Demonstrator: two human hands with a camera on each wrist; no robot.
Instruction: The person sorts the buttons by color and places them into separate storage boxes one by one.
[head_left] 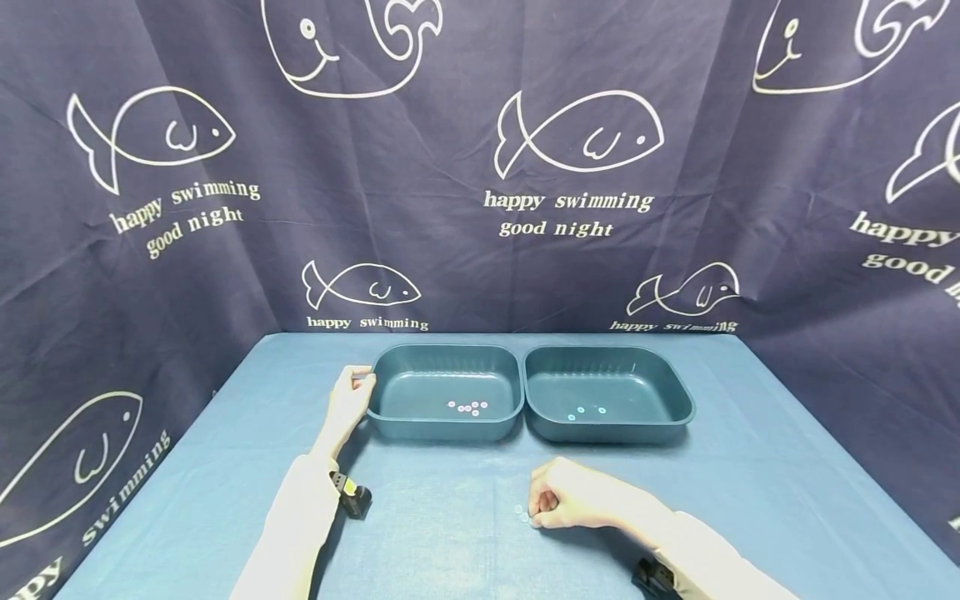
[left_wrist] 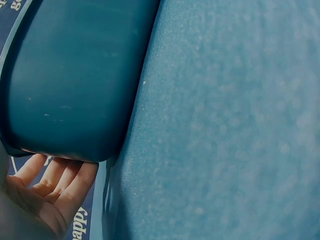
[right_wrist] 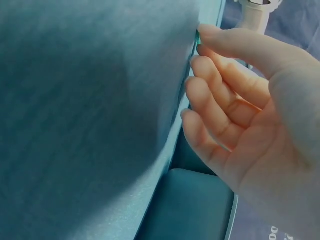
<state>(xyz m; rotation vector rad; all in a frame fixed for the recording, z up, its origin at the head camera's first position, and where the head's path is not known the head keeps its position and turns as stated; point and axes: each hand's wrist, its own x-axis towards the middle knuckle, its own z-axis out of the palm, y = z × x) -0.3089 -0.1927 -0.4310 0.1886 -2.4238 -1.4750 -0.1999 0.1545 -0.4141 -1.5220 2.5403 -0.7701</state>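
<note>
Two dark teal rectangular bins stand side by side. My left hand (head_left: 352,398) holds the left end of the left bin (head_left: 442,429); in the left wrist view its fingers (left_wrist: 75,187) lie against the outside wall below the rim. Several pink buttons (head_left: 461,408) lie in that bin, while the right bin (head_left: 615,432) has blue buttons (head_left: 602,410) in it. Low over the blue cloth, my right hand (head_left: 566,496) pinches a small blue-green button (right_wrist: 198,38) between thumb and forefinger, mostly hidden. Pale blue buttons (head_left: 518,509) lie right by these fingertips.
A light blue cloth (head_left: 435,517) covers the table. Behind it hangs a dark curtain (head_left: 450,283) with white fish drawings and lettering. Black wrist cameras (head_left: 356,498) are strapped to both forearms.
</note>
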